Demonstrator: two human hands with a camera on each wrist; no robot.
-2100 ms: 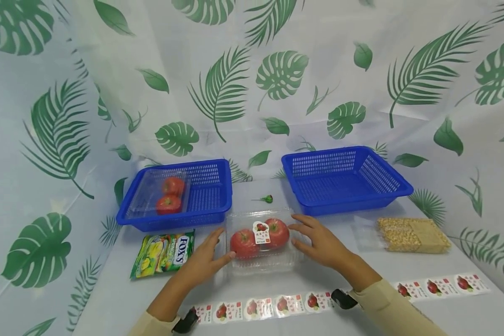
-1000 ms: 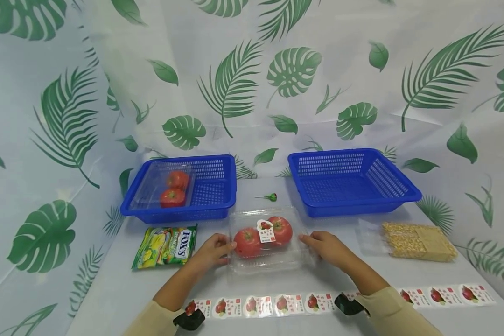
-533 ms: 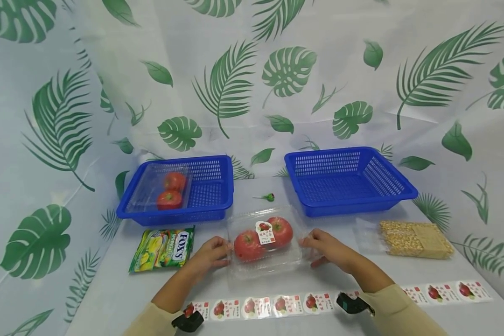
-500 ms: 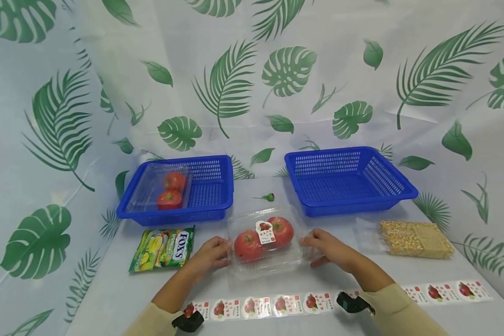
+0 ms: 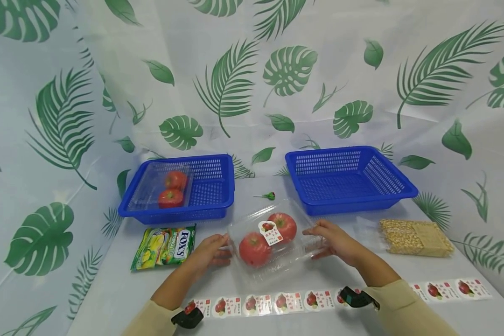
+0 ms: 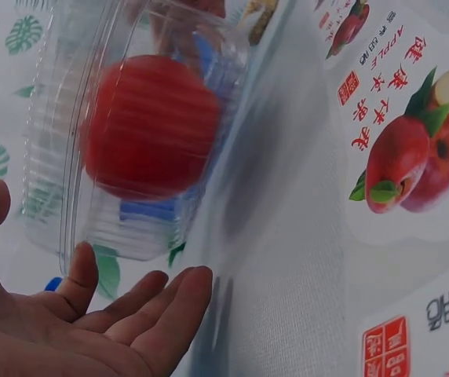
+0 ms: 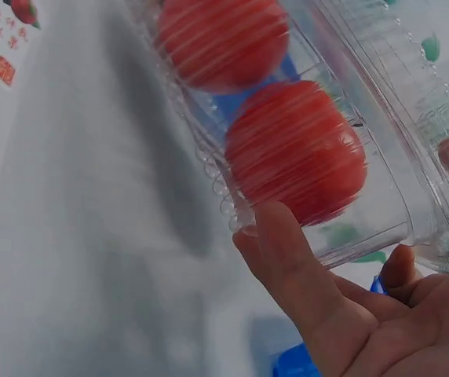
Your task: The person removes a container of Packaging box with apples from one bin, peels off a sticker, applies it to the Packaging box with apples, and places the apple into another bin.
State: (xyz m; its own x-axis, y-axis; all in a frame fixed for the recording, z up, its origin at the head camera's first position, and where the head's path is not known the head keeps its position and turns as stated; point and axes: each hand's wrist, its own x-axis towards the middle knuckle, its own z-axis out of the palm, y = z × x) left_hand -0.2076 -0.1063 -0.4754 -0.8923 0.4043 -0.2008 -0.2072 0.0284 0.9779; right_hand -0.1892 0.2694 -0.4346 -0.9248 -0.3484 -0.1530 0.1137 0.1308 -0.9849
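Observation:
A clear plastic clamshell box [image 5: 291, 252] holding two red apples [image 5: 255, 249] is tilted above the white table in the head view. An apple-print label [image 5: 271, 232] sits across its lid. My right hand [image 5: 336, 242] grips the box's right end, fingers beneath it and thumb at the rim in the right wrist view. My left hand [image 5: 212, 254] is beside the left end with fingers loosely spread. In the left wrist view, the left fingers [image 6: 169, 314] lie below the box; whether a fingertip touches its rim is unclear.
A strip of apple labels [image 5: 254, 305] runs along the front. Behind are two blue baskets, the left one [image 5: 212, 210] bearing another box of apples and the right one [image 5: 353, 203]. A FOX'S candy bag [image 5: 164, 247], a corn kernel pack [image 5: 416, 238] and a small flower [image 5: 270, 196] lie around.
My hands have closed in on the box from either side, and the right one has taken hold. The box has turned anticlockwise and tilted up off the table. My left fingers have loosened from its end.

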